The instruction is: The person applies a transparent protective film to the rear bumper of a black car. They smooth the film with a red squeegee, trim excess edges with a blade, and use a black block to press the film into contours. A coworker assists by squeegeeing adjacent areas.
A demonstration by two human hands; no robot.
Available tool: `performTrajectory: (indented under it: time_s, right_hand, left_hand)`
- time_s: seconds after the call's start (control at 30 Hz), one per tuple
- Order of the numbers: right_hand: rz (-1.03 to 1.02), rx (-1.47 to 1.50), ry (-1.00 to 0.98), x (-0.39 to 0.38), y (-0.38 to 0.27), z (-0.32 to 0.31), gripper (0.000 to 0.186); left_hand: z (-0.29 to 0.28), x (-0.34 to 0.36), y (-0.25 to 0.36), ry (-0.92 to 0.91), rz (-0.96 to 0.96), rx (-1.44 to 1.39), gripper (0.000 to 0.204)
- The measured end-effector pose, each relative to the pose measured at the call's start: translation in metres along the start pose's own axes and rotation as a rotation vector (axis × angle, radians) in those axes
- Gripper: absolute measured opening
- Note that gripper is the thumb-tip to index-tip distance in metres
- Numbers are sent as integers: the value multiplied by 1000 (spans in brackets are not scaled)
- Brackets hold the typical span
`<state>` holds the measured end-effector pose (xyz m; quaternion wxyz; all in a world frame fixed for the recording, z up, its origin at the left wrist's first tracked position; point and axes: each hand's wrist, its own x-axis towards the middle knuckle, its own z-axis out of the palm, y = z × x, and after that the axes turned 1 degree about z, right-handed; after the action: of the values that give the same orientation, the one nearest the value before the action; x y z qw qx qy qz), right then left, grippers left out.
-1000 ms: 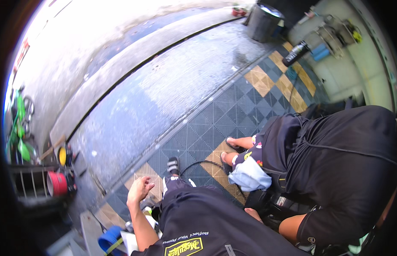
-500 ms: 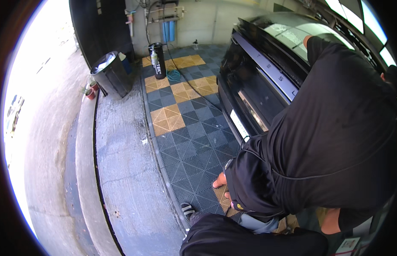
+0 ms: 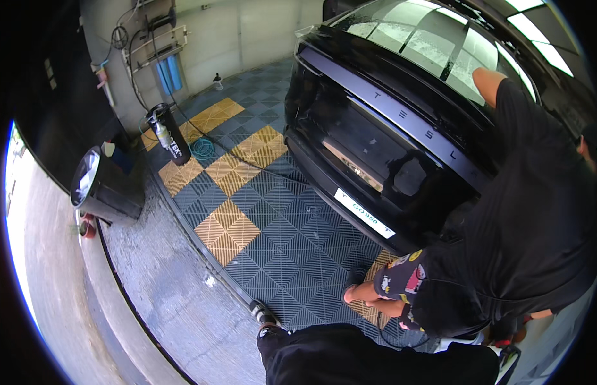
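Neither of my hands shows in the head view. My black-clothed body (image 3: 375, 356) fills the lower middle, with one of my feet in a striped sandal (image 3: 263, 312) on the floor tiles. Close on my right, a co-worker in a black shirt (image 3: 536, 199) and patterned shorts leans toward the back of a black car (image 3: 401, 176). The co-worker's bent arm (image 3: 489, 85) is raised at the wet rear window (image 3: 427, 48); that hand is hidden. Below the co-worker, at the lower right, is a partly hidden red object (image 3: 521, 330), too unclear to name.
A black hose (image 3: 250, 167) crosses the tiles toward the car from near a black tank (image 3: 176, 146) and a teal hose coil (image 3: 202, 149). A dark bin (image 3: 116, 196) stands left on concrete. Blue filter canisters (image 3: 169, 74) hang on the wall. A dark cable (image 3: 391, 344) lies near the co-worker's feet.
My view has shifted, so the car, bin and tank sit farther left, with more of the car's rear in sight. The co-worker appears farther right, and the patterned shorts now show.
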<state>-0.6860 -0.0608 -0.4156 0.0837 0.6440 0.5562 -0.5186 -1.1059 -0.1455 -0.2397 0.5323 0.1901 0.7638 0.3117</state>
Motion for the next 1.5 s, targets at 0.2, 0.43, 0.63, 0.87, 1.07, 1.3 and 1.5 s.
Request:
performTrajectory:
  time_s: [0.2,0.43,0.63,0.87,1.07,1.3,1.5]
  right_hand:
    - [140,-180,-27,6,-45,68,35]
    - [127,-88,144,97,-132,66,33]
    - [491,427,-138,267,-245,-72,45]
    - [-383,1172,390,395,-458,-332,32]
    - [-178,572,697,436,-554,-421,36]
    - [211,488,622,492,-628,-427,46]
    - [371,640,726,504,-674,-443,43]
  left_hand:
    - [-84,142,138,-98,71,120,24]
    - [-124,291,300,-153,161,262,24]
    - [-98,413,432,-173,177,286,24]
    - [-25,513,583,-377,201,376,24]
    - [52,631,716,-640,276,576,24]
    - [189,750,891,-1035,419,902,24]
    - [283,782,983,-1267,514,1073,24]
